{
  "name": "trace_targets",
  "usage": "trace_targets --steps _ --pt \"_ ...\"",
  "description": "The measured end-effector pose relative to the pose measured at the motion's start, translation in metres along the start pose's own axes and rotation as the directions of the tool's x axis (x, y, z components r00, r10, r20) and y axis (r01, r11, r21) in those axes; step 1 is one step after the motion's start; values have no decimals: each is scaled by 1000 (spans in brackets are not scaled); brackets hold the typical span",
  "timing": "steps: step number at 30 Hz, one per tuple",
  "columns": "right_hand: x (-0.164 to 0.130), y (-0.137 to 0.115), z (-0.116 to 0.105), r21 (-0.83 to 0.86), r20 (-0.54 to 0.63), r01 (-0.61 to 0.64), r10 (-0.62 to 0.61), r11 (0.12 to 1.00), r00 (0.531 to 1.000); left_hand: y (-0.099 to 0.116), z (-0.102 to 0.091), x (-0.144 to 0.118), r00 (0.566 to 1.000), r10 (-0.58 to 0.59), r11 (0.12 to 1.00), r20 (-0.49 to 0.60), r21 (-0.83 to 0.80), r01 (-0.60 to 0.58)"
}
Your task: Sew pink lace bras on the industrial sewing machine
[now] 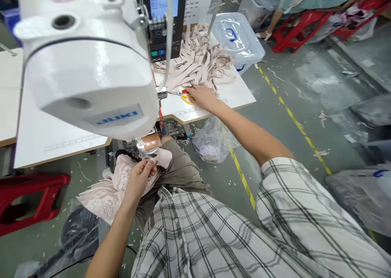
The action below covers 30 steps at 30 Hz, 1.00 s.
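Note:
My left hand (141,173) pinches the edge of a pale pink lace garment (104,192) just below the sewing machine's (91,82) lower end. The garment hangs down over my lap, and one smooth flap of it sticks out to the right. Over on the white table (214,102), my right hand (200,97) has its fingers closed on the orange and yellow handles of a pair of scissors (185,98). The scissor blades point left, towards the machine. Close behind that hand lies a loose heap of pale pink fabric strips (198,62).
A control panel (165,21) stands beside the machine head. Beyond the table is a lidded clear plastic box (236,37). A plastic bag (210,141) rests on the floor below, and a red stool (33,196) is at left. Another person sits at the upper right.

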State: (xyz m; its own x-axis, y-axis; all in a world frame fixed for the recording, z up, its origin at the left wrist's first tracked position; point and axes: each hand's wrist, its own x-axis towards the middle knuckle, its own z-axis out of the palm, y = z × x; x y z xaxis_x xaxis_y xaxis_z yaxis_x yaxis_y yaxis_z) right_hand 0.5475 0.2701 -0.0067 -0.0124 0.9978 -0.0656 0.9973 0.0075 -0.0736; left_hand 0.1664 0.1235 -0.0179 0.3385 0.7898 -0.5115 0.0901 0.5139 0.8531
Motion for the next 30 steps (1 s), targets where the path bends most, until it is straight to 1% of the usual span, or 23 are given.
trace_targets --steps 2,4,5,7,8,9,10,12,14,15,17,21,24,26,28,30 --pt "-7 -6 -3 0 27 15 -15 1000 1000 1 1 1 1000 -23 997 4 -73 24" --pt "-33 -16 -4 44 34 -1 -1 999 999 4 0 0 1000 -31 991 5 -133 31" --pt "-52 -21 -4 67 38 2 -5 998 999 5 -1 -1 999 -35 986 8 -162 36" --pt "-98 -35 -1 107 50 -13 8 994 999 8 -3 -2 999 -48 973 19 -227 51" --pt "-124 -43 0 147 67 -11 1 989 998 9 -4 -2 998 -57 964 25 -258 62" --pt "-151 -53 1 242 76 -14 -5 970 997 10 -4 -3 997 -66 955 30 -286 72" --pt "-175 -63 2 316 76 8 -34 949 997 11 -5 -2 997 -74 946 35 -313 82" --pt "-216 -86 4 389 55 116 -149 914 987 11 -4 -1 995 -85 931 45 -352 95" --pt "-238 -106 7 421 6 212 -236 882 972 10 -2 0 994 -96 923 55 -368 110" --pt "-243 -115 9 433 -23 242 -258 868 966 10 -1 0 993 -99 924 62 -365 115" --pt "-241 -127 12 456 -73 265 -261 850 963 10 2 0 993 -96 931 72 -348 115" --pt "-223 -140 19 481 -91 278 -269 831 959 12 7 -3 995 -79 964 61 -249 91" --pt "-215 -146 23 488 -65 310 -320 816 945 12 7 -5 997 -61 988 38 -139 66" --pt "-214 -146 25 508 -27 302 -335 807 942 10 4 -6 999 -41 993 29 -107 44" --pt "-216 -142 25 542 15 268 -328 797 945 7 -1 -6 999 -29 991 33 -126 33" --pt "-220 -137 22 580 42 207 -283 788 958 6 -7 -7 998 -37 981 51 -191 46"
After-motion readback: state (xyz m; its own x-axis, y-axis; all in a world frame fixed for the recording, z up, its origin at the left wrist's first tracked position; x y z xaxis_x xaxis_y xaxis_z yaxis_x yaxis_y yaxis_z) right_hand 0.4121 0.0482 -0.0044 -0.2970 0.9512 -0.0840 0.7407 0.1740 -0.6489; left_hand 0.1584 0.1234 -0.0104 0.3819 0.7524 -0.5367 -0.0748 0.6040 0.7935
